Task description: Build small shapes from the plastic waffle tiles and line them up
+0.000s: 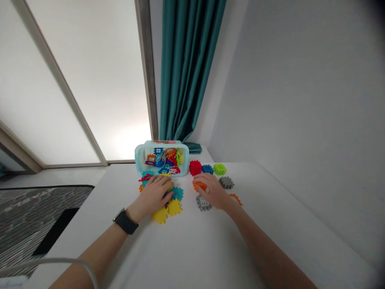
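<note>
My left hand (155, 194), with a dark watch on the wrist, lies palm down with fingers spread over a heap of toothed plastic tiles; yellow tiles (167, 211) and a teal tile (177, 193) stick out beside it. My right hand (210, 188) rests on the white table (192, 249) with its fingertips closed on an orange tile (199, 186). A grey window tile (203, 202) lies just under that hand. A pale blue box (141, 158) lies tipped on its side behind the hands, with several coloured tiles inside.
Red (195, 167), blue (207, 169) and green (219, 169) cube-like blocks stand in a row right of the box, with a grey tile (226, 182) near them. A teal curtain (186, 72) hangs behind. The table's left edge drops to a striped floor (30, 216).
</note>
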`<state>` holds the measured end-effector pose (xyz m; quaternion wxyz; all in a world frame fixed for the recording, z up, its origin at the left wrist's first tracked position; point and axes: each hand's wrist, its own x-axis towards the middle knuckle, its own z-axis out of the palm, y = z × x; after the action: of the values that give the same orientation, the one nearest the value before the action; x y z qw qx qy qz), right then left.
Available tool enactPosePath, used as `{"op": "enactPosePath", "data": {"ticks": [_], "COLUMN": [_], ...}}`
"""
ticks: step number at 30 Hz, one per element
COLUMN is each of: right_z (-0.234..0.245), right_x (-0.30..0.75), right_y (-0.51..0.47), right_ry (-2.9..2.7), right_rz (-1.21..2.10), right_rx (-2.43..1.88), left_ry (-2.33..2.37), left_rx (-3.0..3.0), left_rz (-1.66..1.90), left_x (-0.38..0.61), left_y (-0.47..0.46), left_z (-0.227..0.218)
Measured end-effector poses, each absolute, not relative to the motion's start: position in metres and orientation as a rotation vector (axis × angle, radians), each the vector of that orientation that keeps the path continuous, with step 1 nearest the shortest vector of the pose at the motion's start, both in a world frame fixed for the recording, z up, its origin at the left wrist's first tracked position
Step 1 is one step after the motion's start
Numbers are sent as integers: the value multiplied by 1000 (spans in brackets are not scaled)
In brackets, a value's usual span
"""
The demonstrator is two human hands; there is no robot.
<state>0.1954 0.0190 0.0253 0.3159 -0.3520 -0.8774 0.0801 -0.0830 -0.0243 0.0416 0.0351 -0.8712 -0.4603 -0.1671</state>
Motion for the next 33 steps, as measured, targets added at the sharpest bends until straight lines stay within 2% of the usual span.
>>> {"op": "enactPosePath", "data": {"ticks": [11, 20, 28, 33], "right_z": [34, 8, -4, -3], "right_x": [109, 83, 86, 86], "right_y": [-14, -45, -51, -51], "right_ry": [-2539, -2570, -2525, -2515], "right_rz": [301, 293, 303, 302], "right_rx": [-807, -960, -938, -938], "left_ry": [-1614, -1814, -1904, -1983], "left_rx": [-2543, -2481, -2495, -2390], "left_rz": [-633, -829, -680, -717], "left_x": [-153, -170, -180, -178], "left_y": [-59, -61, -61, -60], "left_z": [25, 1, 6, 3]}}
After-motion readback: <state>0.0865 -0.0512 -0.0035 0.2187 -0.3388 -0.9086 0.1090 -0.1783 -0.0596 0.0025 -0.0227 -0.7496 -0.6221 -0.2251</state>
